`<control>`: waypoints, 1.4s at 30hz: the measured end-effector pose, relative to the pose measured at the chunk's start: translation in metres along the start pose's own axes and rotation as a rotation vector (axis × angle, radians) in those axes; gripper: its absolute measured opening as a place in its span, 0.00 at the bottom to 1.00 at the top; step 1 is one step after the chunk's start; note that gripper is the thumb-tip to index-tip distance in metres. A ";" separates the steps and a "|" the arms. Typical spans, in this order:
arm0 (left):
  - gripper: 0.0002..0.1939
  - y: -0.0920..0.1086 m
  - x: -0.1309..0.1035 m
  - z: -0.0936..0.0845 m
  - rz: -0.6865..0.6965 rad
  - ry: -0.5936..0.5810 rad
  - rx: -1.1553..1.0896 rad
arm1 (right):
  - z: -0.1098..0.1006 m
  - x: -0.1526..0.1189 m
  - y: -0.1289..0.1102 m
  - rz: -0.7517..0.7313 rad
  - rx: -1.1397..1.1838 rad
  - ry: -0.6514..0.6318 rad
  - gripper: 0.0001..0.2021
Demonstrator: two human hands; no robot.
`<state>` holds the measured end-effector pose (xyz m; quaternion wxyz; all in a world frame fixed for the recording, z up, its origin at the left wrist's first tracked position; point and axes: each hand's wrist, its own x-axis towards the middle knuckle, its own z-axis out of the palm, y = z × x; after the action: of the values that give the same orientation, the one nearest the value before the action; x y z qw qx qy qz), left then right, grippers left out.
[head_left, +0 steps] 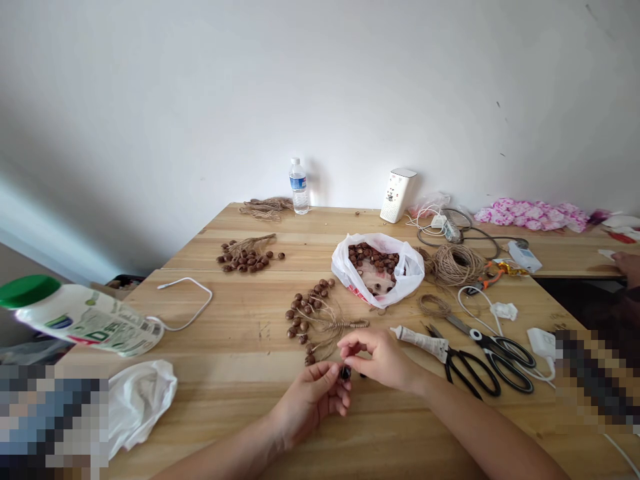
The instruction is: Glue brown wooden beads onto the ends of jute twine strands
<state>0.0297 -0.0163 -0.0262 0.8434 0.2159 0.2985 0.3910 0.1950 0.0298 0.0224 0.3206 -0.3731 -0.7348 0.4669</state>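
Pinching a small dark piece [345, 373] between thumb and fingers: left hand [314, 395]. Right hand [384, 360] bent over it, fingertips together just above; cannot tell whether they grip anything. Piece sits between both hands. Beyond, corded brown nuts [303, 326]; farther, white bag [411, 272]. Rightward, white tube [423, 343], black-handled scissors [476, 334].

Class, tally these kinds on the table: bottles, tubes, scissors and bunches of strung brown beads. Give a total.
Bottles: 2, a clear bottle and a green-capped bottle
Tubes: 1, a white tube
Scissors: 2, white-pivoted scissors and scissors under the tube
Bunches: 2, a near bunch and a far bunch
Total: 7
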 end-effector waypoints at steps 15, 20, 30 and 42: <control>0.10 0.000 0.000 0.002 0.003 0.012 0.045 | -0.002 0.000 -0.003 -0.025 -0.062 -0.057 0.12; 0.10 -0.002 0.001 0.000 0.006 0.029 0.073 | -0.001 -0.001 -0.004 -0.032 -0.095 -0.069 0.12; 0.10 -0.005 0.001 -0.005 0.034 0.050 0.127 | -0.001 -0.004 -0.009 -0.013 -0.120 -0.095 0.14; 0.12 -0.005 0.001 -0.004 0.018 0.073 0.158 | -0.001 -0.005 -0.003 -0.010 -0.118 -0.106 0.15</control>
<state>0.0301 -0.0176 -0.0322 0.8088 0.2698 0.3571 0.3816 0.1973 0.0251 0.0250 0.2610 -0.3624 -0.7789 0.4403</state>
